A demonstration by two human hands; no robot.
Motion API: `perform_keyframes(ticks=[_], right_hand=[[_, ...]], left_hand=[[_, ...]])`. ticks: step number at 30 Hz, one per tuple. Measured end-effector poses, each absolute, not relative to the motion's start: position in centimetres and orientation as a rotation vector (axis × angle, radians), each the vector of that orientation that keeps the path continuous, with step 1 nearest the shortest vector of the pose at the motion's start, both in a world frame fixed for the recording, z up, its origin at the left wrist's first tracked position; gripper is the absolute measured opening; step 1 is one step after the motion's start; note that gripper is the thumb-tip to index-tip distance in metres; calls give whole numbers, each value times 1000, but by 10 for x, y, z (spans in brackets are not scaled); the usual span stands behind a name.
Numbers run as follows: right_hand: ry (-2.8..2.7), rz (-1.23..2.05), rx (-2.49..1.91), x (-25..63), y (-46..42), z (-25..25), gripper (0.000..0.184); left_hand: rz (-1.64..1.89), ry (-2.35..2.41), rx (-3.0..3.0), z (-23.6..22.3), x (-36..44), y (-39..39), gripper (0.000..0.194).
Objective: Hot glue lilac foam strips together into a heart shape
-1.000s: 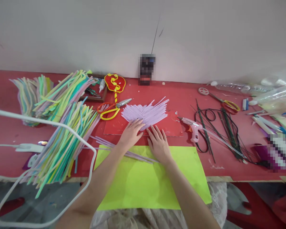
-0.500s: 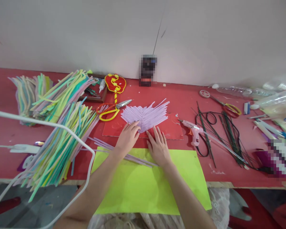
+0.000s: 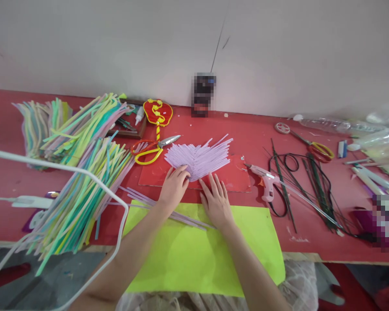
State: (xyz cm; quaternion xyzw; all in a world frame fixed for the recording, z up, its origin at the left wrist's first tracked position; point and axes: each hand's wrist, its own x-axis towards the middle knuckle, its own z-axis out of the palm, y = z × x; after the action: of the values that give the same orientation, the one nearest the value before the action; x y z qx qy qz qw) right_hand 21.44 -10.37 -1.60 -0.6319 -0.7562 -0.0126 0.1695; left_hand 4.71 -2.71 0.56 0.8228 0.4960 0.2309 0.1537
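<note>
Lilac pipe cleaners [image 3: 207, 157] lie side by side in a leaf-like, V-patterned piece on a red board [image 3: 155, 179]. My left hand [image 3: 174, 188] rests at the lower left edge of this piece. Its fingers are slightly bent and touch the strips, with the thumb apart below them. Flat at the lower right edge lies my right hand [image 3: 218, 201], fingers stretched out and fingertips at the strips. Several loose lilac pipe cleaners [image 3: 189, 221] cross a yellow-green sheet [image 3: 197, 255] and pass under my left wrist.
Bundles of coloured pipe cleaners [image 3: 81, 203] fill the left side, behind a white metal frame [image 3: 121, 229]. Scissors [image 3: 149, 151] lie near the board. To the right are a pink glue gun [image 3: 266, 179], green wire stems [image 3: 317, 185], more scissors [image 3: 320, 151] and plastic bottles [image 3: 327, 124].
My view has shifted slightly, so things on the right appear a little further right. Both hands keep nearly the same places on the lilac piece.
</note>
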Motion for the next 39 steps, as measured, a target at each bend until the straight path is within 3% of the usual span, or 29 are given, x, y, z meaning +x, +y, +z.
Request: perform_keyframes(ticks=[6, 14, 20, 25, 39], right_hand=[[-2137, -6, -1795, 215, -104, -17, 45], [-1990, 50, -1716, 220, -104, -24, 42], [-2030, -20, -1731, 218, -107, -23, 39], [-2060, -26, -1774, 216, -107, -20, 42], [-2023, -3, -1841, 212, -105, -19, 47]], left_hand=[[663, 1440, 2320, 7, 45, -27, 21], [625, 1750, 2263, 10, 45, -29, 43], [571, 1883, 2229, 7, 45, -27, 38], [521, 1840, 2252, 3, 47, -20, 52], [552, 1753, 2355, -5, 45, -19, 43]])
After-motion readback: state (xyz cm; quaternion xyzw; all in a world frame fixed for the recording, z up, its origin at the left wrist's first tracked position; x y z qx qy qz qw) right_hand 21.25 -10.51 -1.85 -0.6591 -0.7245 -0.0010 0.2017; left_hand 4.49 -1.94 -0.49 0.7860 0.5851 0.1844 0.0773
